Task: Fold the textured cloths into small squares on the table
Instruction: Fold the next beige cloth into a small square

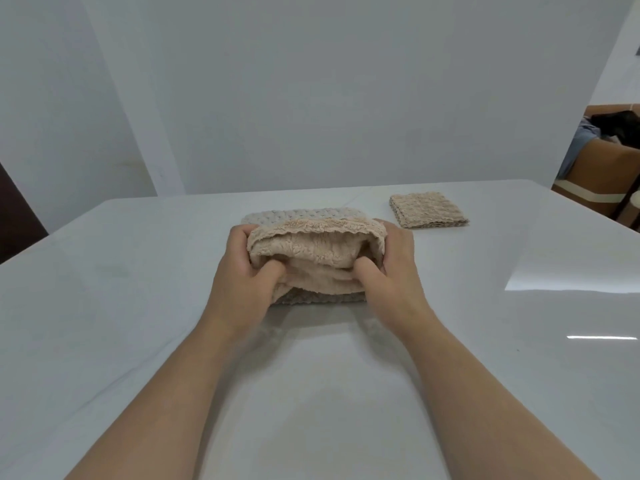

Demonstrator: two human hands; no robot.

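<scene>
The left hand [242,268] and right hand [389,268] pinch the cloth [317,252] at its ends, likely for an even fold; the square [427,211] lies clear beyond the right.

Bare forearms, left hand [239,271], right hand [393,271]

White glossy table [138,306]; folded beige cloth [427,211] far right; grey-beige cloth [311,244] centre.

Both hands' grip [242,268] [388,268] on beige cloth [317,252], mid-table [138,306].
</scene>
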